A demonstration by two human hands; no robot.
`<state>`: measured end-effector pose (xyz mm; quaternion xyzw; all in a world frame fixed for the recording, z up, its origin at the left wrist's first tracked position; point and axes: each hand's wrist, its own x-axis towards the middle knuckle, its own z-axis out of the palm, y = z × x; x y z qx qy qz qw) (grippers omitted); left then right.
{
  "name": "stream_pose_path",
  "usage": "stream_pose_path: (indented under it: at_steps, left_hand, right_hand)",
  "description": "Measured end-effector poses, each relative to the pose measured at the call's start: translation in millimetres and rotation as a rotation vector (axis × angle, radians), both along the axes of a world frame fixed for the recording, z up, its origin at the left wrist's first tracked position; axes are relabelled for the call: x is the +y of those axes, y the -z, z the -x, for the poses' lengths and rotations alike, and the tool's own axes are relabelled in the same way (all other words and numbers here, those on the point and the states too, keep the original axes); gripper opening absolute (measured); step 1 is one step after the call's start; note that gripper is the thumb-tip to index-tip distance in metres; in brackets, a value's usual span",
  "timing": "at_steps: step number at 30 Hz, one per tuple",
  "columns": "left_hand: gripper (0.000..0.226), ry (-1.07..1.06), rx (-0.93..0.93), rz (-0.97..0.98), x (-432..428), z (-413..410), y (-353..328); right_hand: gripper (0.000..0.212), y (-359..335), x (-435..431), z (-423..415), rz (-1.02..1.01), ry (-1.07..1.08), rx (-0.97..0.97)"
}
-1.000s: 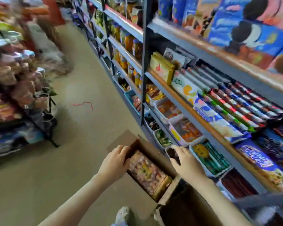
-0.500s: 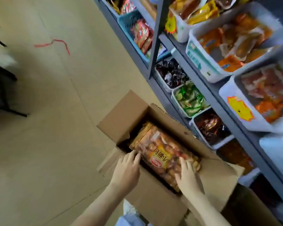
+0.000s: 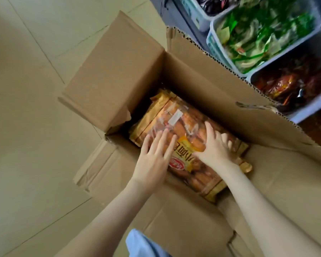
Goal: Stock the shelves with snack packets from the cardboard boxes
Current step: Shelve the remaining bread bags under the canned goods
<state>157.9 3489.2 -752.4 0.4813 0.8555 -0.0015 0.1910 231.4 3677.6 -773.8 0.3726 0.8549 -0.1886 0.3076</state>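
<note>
Snack packet [image 3: 182, 123] — left hand [image 3: 152, 164] flat on it (right hand [image 3: 215, 147] gripping)

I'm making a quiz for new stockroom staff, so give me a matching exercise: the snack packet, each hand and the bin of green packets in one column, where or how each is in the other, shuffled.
1. orange-gold snack packet with a clear window
2. left hand
3. right hand
4. white plastic bin of green packets

A. fingers curled over the packet's far side
B. inside the brown cardboard box
C. outside that box, past its far flap
D. straight fingers flat on the packet

Pairs: 1-B, 2-D, 3-A, 4-C.
</note>
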Motion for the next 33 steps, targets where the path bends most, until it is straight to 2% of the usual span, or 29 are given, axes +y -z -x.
stream_pose_path:
  at_steps: [4,9,13,15,18,20,22,27,30,33]
  left_hand:
    - [0.092,0.138,0.093,0.06,26.6,20.9,-12.3]
    - [0.079,0.451,0.153,0.109,66.6,43.2,-17.3]
    - [0.057,0.611,0.055,0.188,91.2,49.8,-20.1]
    - [0.049,0.698,0.071,0.154,90.0,46.7,-29.5]
    - [0.044,0.686,0.069,0.082,70.3,37.0,-47.1]
    - [0.039,0.582,0.082,-0.043,51.9,34.9,-69.5]
    - [0.036,0.411,0.082,-0.212,34.1,36.7,-100.4]
    - [0.052,-0.022,0.112,-0.372,5.4,51.6,-209.0]
    - [0.047,-0.375,-0.087,-0.403,-5.7,55.6,-281.5]
    - [0.029,-0.773,-0.339,-0.437,-15.7,54.3,-352.3]
  right_hand:
    - [0.081,-17.3,-8.7,-5.1,0.032,0.061,0.091]
    - [0.064,-36.7,-26.8,-22.6,0.083,0.039,0.251]
    - [0.058,-44.3,-49.0,-51.6,-0.05,-0.144,0.395]
    - [0.062,-48.5,-54.7,-65.0,-0.133,-0.194,0.413]
    - [0.069,-63.9,-58.3,-77.6,-0.29,-0.176,0.405]
    - [0.069,-85.2,-56.2,-81.9,-0.411,-0.129,0.442]
    - [0.078,-115.1,-54.6,-82.3,-0.503,-0.067,0.5]
    - [0.087,-213.4,-45.6,-48.8,-0.625,0.031,0.767]
    - [0.1,-280.8,-39.1,-8.6,-0.52,0.106,0.872]
    - [0.108,-334.5,-39.5,26.5,-0.258,0.182,0.871]
